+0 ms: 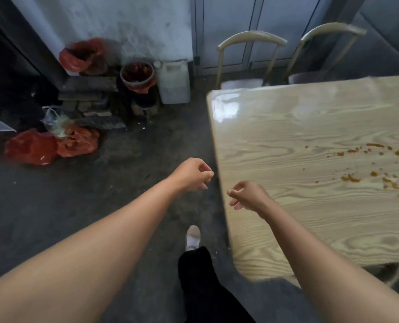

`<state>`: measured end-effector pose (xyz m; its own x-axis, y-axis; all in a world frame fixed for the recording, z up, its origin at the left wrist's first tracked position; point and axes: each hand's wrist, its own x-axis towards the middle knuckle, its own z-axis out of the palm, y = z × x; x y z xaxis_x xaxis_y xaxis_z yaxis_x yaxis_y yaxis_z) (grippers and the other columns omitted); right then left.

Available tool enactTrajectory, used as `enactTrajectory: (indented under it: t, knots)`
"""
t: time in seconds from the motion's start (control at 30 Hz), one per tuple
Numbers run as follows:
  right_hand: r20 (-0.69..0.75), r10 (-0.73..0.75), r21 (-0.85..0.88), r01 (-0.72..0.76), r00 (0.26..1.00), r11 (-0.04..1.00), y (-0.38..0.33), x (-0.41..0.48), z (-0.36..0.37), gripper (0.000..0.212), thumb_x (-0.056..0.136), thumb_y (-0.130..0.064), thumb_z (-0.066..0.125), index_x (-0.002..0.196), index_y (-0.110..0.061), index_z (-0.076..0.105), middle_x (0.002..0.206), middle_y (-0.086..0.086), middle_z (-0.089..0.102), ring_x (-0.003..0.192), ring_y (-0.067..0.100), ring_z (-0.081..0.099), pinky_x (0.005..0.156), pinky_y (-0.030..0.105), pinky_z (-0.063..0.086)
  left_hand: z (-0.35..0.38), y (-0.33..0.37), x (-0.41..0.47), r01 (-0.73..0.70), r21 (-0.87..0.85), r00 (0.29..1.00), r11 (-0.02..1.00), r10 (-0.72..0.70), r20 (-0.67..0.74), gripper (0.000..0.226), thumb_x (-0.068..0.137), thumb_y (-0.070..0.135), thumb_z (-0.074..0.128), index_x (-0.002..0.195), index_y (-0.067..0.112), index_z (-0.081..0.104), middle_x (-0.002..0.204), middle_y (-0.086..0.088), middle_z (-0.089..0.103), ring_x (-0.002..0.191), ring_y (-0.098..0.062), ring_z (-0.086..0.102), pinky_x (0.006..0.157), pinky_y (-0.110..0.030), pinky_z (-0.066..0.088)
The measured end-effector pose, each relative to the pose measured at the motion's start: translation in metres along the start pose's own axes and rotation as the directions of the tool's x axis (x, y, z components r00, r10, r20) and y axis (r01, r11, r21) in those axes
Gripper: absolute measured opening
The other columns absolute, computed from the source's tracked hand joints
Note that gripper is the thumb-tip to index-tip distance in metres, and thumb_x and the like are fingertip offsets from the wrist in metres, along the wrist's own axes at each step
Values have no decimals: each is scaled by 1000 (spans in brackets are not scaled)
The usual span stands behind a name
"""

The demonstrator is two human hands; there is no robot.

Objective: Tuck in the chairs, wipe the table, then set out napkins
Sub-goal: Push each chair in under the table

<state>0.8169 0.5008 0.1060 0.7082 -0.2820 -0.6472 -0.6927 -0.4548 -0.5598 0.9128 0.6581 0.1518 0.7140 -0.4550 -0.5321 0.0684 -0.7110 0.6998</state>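
Two chairs (252, 64) stand tucked at the far side of the table (287, 127), whose top carries orange crumbs (380, 169). My left hand (191, 174) and right hand (246, 195) hover loosely curled, holding nothing. On the floor, a bucket (136, 74) holds red-brown matter beside a white jug (174, 82).

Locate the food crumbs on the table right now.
The orange crumbs lie scattered on the wooden table toward its right side in the head view, right of the right hand, reaching the frame edge.
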Motion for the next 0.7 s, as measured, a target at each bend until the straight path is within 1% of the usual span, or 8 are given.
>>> enactTrajectory:
  t: [0.07, 0.13, 0.2, 0.27, 0.4, 0.5, 0.6, 0.7]
  knots:
    - [-18, 6, 11, -6, 1000, 1000, -21, 21, -3, 14, 93, -28, 59, 83, -19, 60, 78, 5, 75, 62, 12, 67, 55, 22, 41, -23, 2, 22, -18, 15, 1000, 1000, 18, 21, 10, 93, 25, 58, 96, 16, 62, 92, -4, 73, 79, -20, 74, 64, -28, 52]
    - [-47, 10, 20, -9, 999, 1000, -48, 49, -8, 22, 92, -28, 59, 72, -19, 60, 79, 7, 76, 69, 16, 70, 58, 23, 43, -52, 5, 47, -36, 30, 999, 999, 35, 13, 13, 93, 25, 59, 99, 15, 62, 94, -4, 74, 80, -20, 74, 72, -33, 56]
    - [-44, 18, 62, -15, 999, 998, -75, 71, -11, 27, 93, -28, 59, 68, -19, 59, 76, 7, 75, 60, 13, 67, 54, 18, 41, -78, 7, 65, -29, 46, 1000, 999, 28, 14, 15, 92, 26, 59, 101, 14, 63, 94, -4, 74, 80, -19, 74, 78, -37, 57]
    - [-53, 16, 106, -10, 998, 994, -106, 95, -14, 25, 93, -28, 59, 69, -19, 58, 74, 5, 73, 52, 8, 62, 49, 16, 36, -106, 7, 86, -26, 62, 1000, 998, 25, 14, 15, 92, 27, 59, 101, 15, 63, 92, -2, 74, 79, -17, 74, 79, -38, 57]
    - [-22, -1, 119, 3, 1000, 993, -163, 137, -19, 27, 94, -30, 58, 68, -19, 57, 71, 2, 72, 53, 9, 62, 49, 18, 34, -154, 4, 125, 1, 80, 1000, 997, -2, 16, 9, 91, 26, 60, 95, 19, 63, 89, 0, 74, 76, -17, 74, 78, -35, 56]
    - [-8, 25, 179, -23, 1000, 984, -197, 163, -25, 27, 94, -30, 58, 70, -19, 56, 62, -2, 67, 52, 11, 62, 39, 12, 33, -183, 7, 157, 14, 90, 999, 996, -17, 38, 6, 92, 26, 59, 91, 21, 62, 89, 0, 73, 76, -16, 74, 73, -33, 55]
    - [-11, 73, 270, -67, 997, 960, -224, 194, -33, 25, 94, -29, 58, 72, -18, 56, 63, -1, 66, 52, 11, 61, 31, 10, 30, -210, 10, 195, 27, 28, 998, 999, -29, 59, 7, 94, 23, 58, 95, 18, 62, 91, -3, 73, 77, -18, 73, 68, -31, 54]
    - [-31, 131, 380, -109, 991, 918, -250, 223, -40, 23, 95, -28, 58, 75, -17, 56, 66, 1, 66, 52, 11, 59, 34, 12, 28, -236, 7, 232, 80, -101, 995, 992, -72, 74, 14, 96, 21, 55, 105, 11, 61, 96, -8, 72, 74, -17, 70, 63, -25, 52]
